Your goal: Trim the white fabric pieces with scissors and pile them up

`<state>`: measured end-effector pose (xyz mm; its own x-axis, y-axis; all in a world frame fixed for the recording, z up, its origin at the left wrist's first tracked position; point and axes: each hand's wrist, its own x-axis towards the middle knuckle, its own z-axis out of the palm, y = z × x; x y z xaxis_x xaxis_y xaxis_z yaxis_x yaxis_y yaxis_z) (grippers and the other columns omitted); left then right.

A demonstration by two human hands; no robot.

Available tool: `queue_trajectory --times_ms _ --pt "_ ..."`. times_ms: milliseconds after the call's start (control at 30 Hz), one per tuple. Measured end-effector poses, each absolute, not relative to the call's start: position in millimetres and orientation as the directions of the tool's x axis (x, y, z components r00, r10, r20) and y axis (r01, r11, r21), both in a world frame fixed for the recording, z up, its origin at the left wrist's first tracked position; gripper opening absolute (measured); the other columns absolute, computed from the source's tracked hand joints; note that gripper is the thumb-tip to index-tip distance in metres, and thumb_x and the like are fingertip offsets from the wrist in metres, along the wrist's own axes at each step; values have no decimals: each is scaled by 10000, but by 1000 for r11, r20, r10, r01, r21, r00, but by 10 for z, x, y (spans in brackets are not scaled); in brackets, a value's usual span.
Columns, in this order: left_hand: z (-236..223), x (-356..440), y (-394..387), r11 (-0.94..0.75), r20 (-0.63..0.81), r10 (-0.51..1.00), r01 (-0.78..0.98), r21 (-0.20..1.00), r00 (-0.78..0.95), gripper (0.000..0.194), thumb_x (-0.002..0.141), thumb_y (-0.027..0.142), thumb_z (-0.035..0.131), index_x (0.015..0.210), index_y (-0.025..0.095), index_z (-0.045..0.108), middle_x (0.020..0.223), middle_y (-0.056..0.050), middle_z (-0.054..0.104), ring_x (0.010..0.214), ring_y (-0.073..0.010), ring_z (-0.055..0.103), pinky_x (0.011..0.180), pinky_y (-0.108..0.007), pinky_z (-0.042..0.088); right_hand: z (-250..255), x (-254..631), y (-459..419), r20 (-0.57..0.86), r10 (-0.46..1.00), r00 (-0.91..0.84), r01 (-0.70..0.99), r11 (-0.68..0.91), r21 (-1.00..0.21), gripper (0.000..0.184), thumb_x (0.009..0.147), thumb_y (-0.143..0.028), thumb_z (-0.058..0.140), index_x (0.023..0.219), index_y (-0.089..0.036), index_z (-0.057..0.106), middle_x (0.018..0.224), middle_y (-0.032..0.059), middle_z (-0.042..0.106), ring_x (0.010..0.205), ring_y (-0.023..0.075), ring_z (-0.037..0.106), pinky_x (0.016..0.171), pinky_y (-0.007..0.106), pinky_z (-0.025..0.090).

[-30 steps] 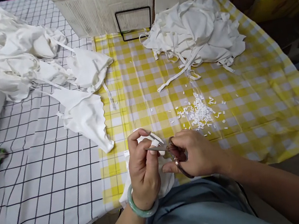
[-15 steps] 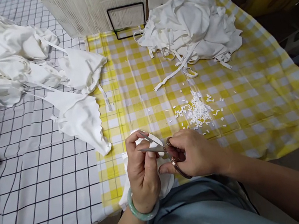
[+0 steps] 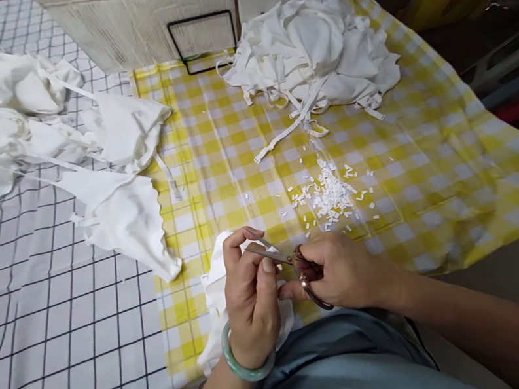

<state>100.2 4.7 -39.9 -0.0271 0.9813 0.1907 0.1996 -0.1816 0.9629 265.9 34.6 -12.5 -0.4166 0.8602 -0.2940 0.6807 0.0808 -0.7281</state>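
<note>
My left hand (image 3: 249, 292), with a green bangle on the wrist, pinches a white fabric piece (image 3: 215, 288) near the table's front edge. My right hand (image 3: 339, 271) grips small copper-coloured scissors (image 3: 283, 260), fingers through the handles. The blades point left and meet the fabric at my left fingertips. The rest of the fabric hangs under my left hand onto the yellow checked cloth (image 3: 234, 159).
A heap of small white cuttings (image 3: 331, 192) lies just beyond my hands. White garment piles sit at back right (image 3: 316, 55) and far left (image 3: 3, 124). One white piece (image 3: 127, 220) lies on the black-grid cloth (image 3: 52, 322). Cardboard boxes (image 3: 136, 22) stand behind.
The view has shifted, so everything sits further left in frame. My hands stay together on the fabric and the scissor blades have tilted slightly.
</note>
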Motion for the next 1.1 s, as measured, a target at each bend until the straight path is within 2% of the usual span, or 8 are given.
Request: queue_trajectory --times_ms 300,433,533,700,800,933,1033,1100 --pt "-359 1225 248 -190 136 957 197 962 257 239 986 204 418 794 196 559 887 -82 558 1137 -237 504 935 -378 430 -431 3133 189 -437 881 -183 503 -298 -811 442 811 -539 656 586 -179 534 476 -38 519 448 99 469 452 219 350" --pt "-346 814 31 -227 92 962 559 798 259 116 908 298 588 951 193 565 1208 -140 550 1221 -301 485 990 -464 420 -408 3052 255 -132 945 -300 412 3 -911 443 660 -498 827 914 -194 630 994 89 724 852 225 669 750 357 535" --pt "-463 441 -347 -128 -17 987 838 531 161 620 764 372 736 1299 194 477 1381 -197 460 1251 -415 438 984 -610 395 -425 2728 280 58 841 -538 319 267 -909 564 591 -426 889 1024 -211 598 1295 138 623 1211 295 558 1003 461 465" --pt "-573 245 -572 -36 -87 987 722 691 132 278 879 148 482 1144 190 556 1040 -111 603 930 -244 606 781 -383 523 -608 2098 193 48 710 -702 344 397 -851 287 702 -135 720 922 -194 546 1100 123 666 1076 267 591 967 423 481" --pt "-324 340 -51 -92 81 996 654 751 48 99 855 121 520 883 198 577 840 -41 574 772 -187 575 664 -296 479 -499 1969 429 149 819 -554 278 351 -894 251 679 -52 602 853 -210 515 862 34 634 816 184 612 769 304 520" --pt "241 775 1195 -411 531 846 566 715 -56 135 824 124 592 936 198 602 875 -31 584 834 -177 563 699 -279 472 152 2272 1379 426 886 -182 208 458 -864 188 736 -125 610 838 -223 487 842 7 631 775 154 616 725 272 508" --pt "419 1199 1922 -564 632 775 439 699 -13 483 832 176 636 1288 208 480 1215 -106 566 1044 -201 590 859 -327 516 698 2804 2202 552 825 122 563 401 -723 207 730 -147 655 822 -216 482 852 30 649 779 173 608 757 311 488" --pt "282 1318 2082 -496 578 814 583 644 55 537 831 222 661 1324 201 451 1300 -127 539 1133 -220 569 941 -361 503 858 3160 2566 629 754 190 789 264 -555 300 700 -227 745 798 -223 461 922 77 663 867 202 602 827 331 458"
